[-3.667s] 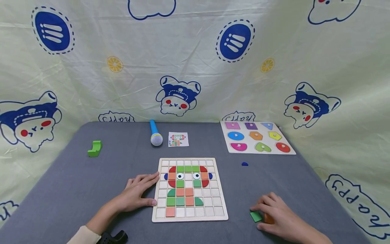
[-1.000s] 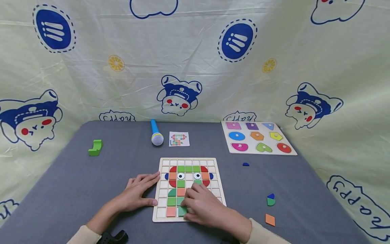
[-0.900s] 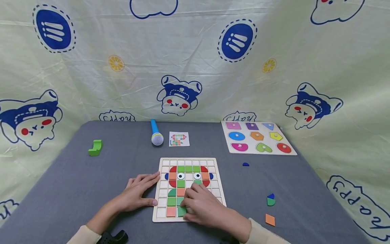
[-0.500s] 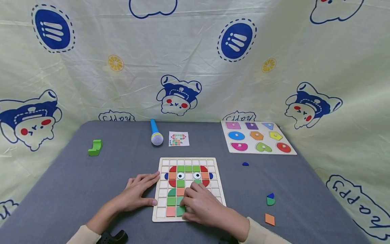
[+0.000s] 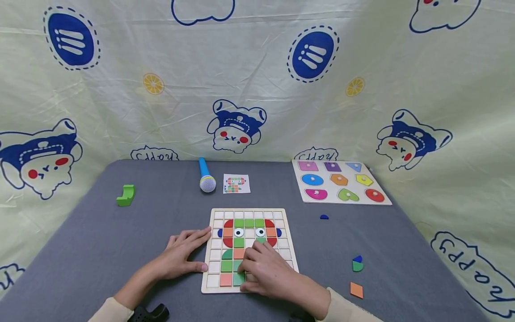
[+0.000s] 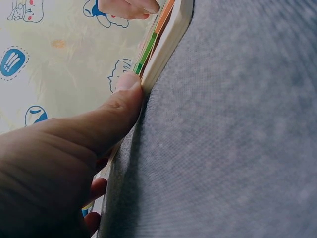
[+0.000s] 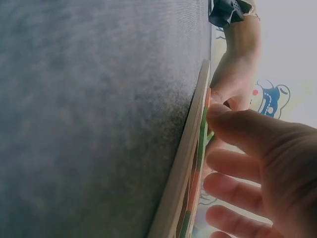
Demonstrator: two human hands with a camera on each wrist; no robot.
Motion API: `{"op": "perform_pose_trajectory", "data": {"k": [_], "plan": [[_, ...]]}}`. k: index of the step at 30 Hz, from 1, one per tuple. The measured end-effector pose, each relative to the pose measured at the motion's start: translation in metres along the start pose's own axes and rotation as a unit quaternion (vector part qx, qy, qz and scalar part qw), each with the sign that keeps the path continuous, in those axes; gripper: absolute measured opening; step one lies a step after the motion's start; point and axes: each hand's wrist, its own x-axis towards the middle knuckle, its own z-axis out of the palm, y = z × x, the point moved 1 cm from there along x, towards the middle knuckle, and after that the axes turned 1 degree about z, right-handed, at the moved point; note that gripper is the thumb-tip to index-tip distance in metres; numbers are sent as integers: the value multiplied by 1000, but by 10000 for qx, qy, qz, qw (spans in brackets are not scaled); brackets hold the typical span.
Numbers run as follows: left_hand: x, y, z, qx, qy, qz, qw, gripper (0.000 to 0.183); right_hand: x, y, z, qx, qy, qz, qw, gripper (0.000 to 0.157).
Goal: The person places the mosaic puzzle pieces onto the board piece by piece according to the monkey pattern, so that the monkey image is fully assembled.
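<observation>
A white-framed grid board point(image 5: 276, 286) lies in front of me, filled with flat coloured tiles forming a figure. My left hand point(image 5: 183, 255) rests at its left edge; in the left wrist view the thumb point(image 6: 126, 91) presses the frame's side. My right hand point(image 5: 267, 273) reaches over the lower middle, with thumb and index finger at the right-hand corners of a green square tile point(image 5: 238, 279) in the bottom row. It lies beside a salmon square tile point(image 5: 226, 279). In the right wrist view the thumb point(image 7: 223, 116) meets the row of tiles; the cells beneath the hand are hidden in the head view.
An orange tile point(image 5: 356, 290), a green quarter-round tile point(image 5: 357, 266) and blue pieces point(image 5: 324, 217) lie at the right. Behind the board are a small pattern card point(image 5: 236, 184) and a toy microphone point(image 5: 207, 181). A shape puzzle point(image 5: 342, 181) and a green block point(image 5: 126, 195) stand farther out.
My right hand has come from the loose tiles at the right onto the board with the green square tile, which has shifted slightly left into its cell. My left hand has stayed put.
</observation>
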Motion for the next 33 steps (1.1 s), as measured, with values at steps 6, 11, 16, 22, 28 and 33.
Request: {"op": "perform_pose_trajectory", "data": {"k": [6,11,16,22,28,33], "plan": [[1,0,1,34,4,-39,10000,82,-10,7,-6,114,136,277,9995,24],[1,-1,1,41,1,-38,10000,82,-25,21,-11,211,108,747,9969,28],[1,-1,1,46,19,-41,10000,82,-47,36,-18,199,182,1135,9932,32],[1,-1,1,53,21,-46,10000,82,-80,53,-24,65,168,1643,9862,31],[1,0,1,72,55,42,9999,82,-112,68,-32,-203,-39,2253,9741,31],[2,-1,1,59,0,-55,10000,82,-139,82,-36,-463,171,2415,9691,30]]}}
